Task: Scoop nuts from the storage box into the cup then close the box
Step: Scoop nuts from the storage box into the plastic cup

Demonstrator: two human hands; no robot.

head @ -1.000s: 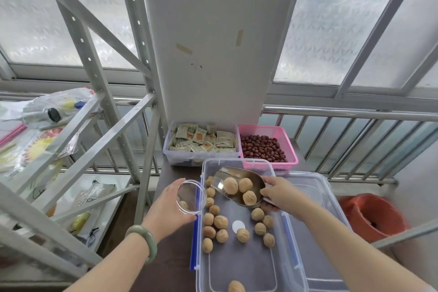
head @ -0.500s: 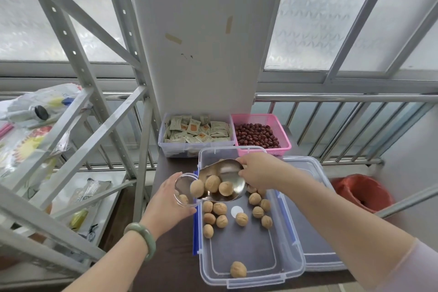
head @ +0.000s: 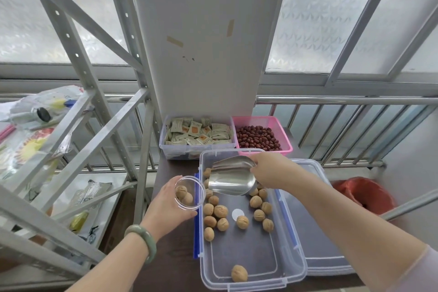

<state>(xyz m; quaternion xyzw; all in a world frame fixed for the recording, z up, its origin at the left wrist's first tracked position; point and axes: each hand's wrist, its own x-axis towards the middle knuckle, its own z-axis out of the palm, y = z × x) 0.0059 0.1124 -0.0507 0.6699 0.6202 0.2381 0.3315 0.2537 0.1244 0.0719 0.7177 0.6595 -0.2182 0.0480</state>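
Observation:
A clear storage box (head: 294,268) with blue clips lies open on the dark table, several walnuts (head: 220,211) scattered on its floor. My left hand (head: 166,206) grips a clear plastic cup (head: 189,193), tilted toward the box at its left rim, with walnuts inside. My right hand (head: 267,170) holds a metal scoop (head: 232,179) over the box's far end, its mouth turned toward the cup; the scoop looks empty. The box's clear lid (head: 315,239) lies flat to the right of the box.
Behind the box stand a clear bin of snack packets (head: 196,135) and a pink basket of red dates (head: 260,137). A grey metal shelf frame (head: 78,140) with bags fills the left. A red bag (head: 365,194) sits low at the right, by a railing.
The scoop held three walnuts and tipped toward the cup; now the scoop is empty and drawn back to the right, and more walnuts lie in the cup.

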